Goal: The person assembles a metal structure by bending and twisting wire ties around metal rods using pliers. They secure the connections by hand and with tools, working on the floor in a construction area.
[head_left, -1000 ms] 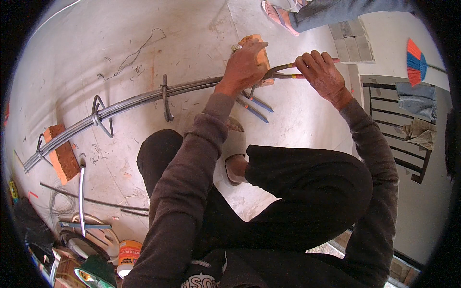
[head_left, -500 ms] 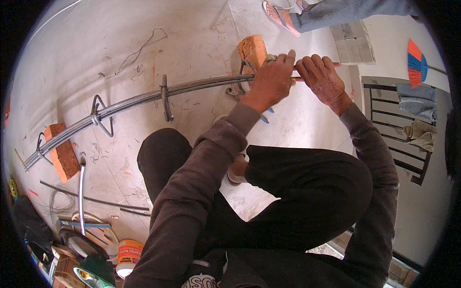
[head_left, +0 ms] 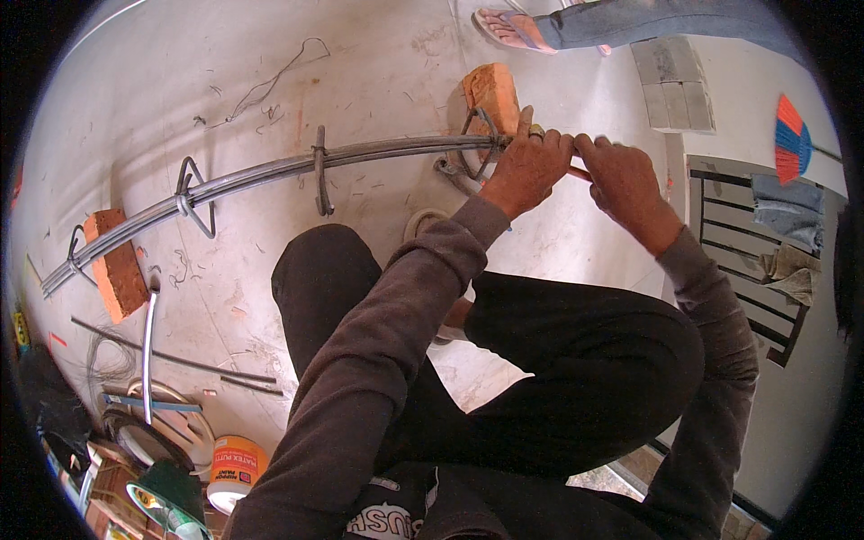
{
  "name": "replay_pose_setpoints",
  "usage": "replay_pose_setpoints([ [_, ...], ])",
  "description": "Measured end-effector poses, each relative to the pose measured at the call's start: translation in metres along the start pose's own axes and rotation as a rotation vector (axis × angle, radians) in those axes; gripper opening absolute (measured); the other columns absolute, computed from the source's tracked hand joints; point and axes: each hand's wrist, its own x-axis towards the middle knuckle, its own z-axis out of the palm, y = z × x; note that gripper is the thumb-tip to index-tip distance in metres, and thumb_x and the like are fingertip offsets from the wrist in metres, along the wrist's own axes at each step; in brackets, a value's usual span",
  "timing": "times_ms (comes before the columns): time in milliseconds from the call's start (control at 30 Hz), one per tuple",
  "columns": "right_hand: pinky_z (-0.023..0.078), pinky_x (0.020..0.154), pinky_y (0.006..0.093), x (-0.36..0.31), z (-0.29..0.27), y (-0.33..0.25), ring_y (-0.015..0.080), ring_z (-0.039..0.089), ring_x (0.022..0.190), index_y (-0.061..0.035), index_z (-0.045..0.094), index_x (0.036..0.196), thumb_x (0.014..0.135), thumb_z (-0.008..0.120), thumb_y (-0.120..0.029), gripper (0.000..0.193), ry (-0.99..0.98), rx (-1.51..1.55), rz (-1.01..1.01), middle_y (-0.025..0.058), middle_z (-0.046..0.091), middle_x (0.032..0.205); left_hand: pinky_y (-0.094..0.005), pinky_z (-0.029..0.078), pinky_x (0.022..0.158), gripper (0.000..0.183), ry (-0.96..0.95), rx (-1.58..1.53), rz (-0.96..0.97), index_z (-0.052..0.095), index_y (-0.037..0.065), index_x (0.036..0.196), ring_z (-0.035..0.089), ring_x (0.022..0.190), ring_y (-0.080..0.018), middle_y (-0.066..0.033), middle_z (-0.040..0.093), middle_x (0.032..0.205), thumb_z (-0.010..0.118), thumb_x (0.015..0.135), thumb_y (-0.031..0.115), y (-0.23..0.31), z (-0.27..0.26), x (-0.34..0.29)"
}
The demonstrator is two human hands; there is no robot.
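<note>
A bundle of long grey steel bars (head_left: 261,176) slants across from the far left, with bent steel stirrups (head_left: 321,171) around it at intervals. At the bundle's right end my left hand (head_left: 533,171) is closed, a ring on one finger. Just right of it my right hand (head_left: 621,180) is closed too. Between them shows a thin reddish handle (head_left: 580,174), which runs under both hands; the rest of that tool is hidden. Beside my left hand, a stirrup (head_left: 477,144) hangs around the bars in front of a brick (head_left: 490,90).
Another brick (head_left: 117,265) supports the left end. A loop of wire (head_left: 270,85) and loose rods (head_left: 180,358) lie on the floor. A putty tub (head_left: 236,470) stands lower left. Another person's sandalled foot (head_left: 513,29) is at the top. Grey blocks (head_left: 670,85) and a black railing (head_left: 733,243) are right.
My hands have come closer together, with my right hand lower against the left. The bars sit slightly higher and further right in view. The other person's foot has shifted left.
</note>
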Motion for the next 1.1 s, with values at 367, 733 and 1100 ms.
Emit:
replay_pose_setpoints([
  [367,0.048,0.047,0.0284,0.014,0.013,0.042,0.0147,0.052,0.047,0.0144,0.047,0.128,0.075,0.061,-0.006,0.059,-0.934,1.764,0.111,0.0071,0.055,0.070,-0.0629,0.033,0.112,0.027,0.019,-0.009,0.132,0.060,0.004,0.104,0.063,0.105,-0.0231,-0.0086,0.061,0.095,0.069,0.082,0.016,-0.004,0.009,-0.012],
  [733,0.040,0.042,0.0296,-0.001,-0.001,0.006,0.0106,0.043,0.048,0.0086,0.056,0.118,0.072,0.054,-0.002,0.047,-0.728,1.399,0.305,0.0018,0.045,0.064,-0.0487,0.054,0.090,0.058,-0.339,-0.113,-0.221,0.055,0.011,0.134,0.065,0.110,-0.0375,-0.0175,0.067,0.119,0.076,0.080,0.014,-0.105,-0.041,-0.035],
  [1100,0.054,0.066,0.0363,-0.024,0.036,-0.002,0.0205,0.062,0.080,-0.0038,0.050,0.117,0.094,0.061,-0.018,0.029,0.230,-0.136,-0.112,0.0084,0.055,0.094,-0.0478,0.055,0.090,0.055,-0.186,-0.152,-0.211,0.055,0.009,0.133,0.067,0.106,-0.0343,-0.0116,0.060,0.132,0.072,0.081,0.012,-0.103,-0.018,-0.046],
])
